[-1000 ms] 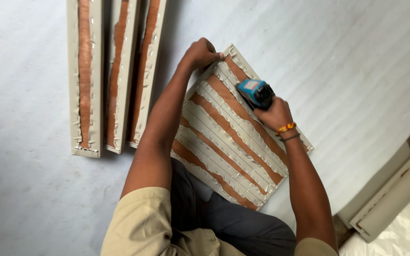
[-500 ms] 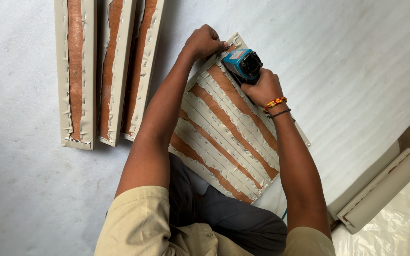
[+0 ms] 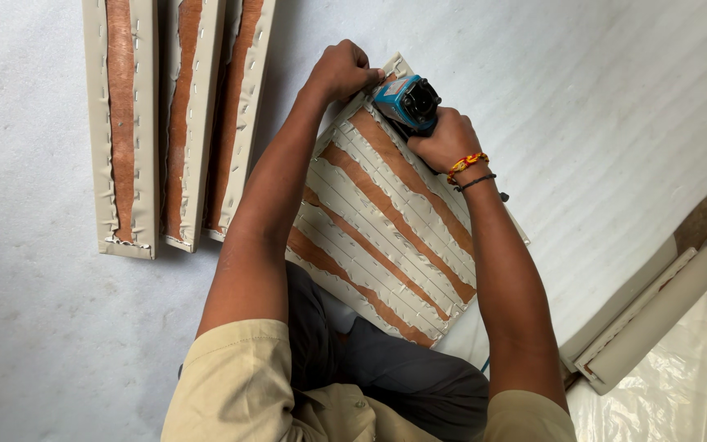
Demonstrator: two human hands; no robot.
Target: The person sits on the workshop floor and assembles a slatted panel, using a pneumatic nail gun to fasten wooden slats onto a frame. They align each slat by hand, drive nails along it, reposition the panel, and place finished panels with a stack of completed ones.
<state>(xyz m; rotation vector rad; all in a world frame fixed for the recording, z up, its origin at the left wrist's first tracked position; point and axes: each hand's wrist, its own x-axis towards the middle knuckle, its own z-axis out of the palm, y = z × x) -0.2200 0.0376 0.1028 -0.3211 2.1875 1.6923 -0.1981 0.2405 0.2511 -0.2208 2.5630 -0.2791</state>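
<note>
Three finished upholstered strips (image 3: 177, 123) lie at your left on the white floor covering (image 3: 615, 98). Your left hand (image 3: 341, 72) presses, fingers curled, on the far corner of the slatted panel (image 3: 386, 237) across your lap; keep it firm. Your right hand (image 3: 445, 139) wraps the blue stapler (image 3: 407, 102); hold it square there.

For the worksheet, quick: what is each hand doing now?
Left hand: closed, pressing the beige upholstered wooden panel.
Right hand: closed around the blue staple gun.
</note>
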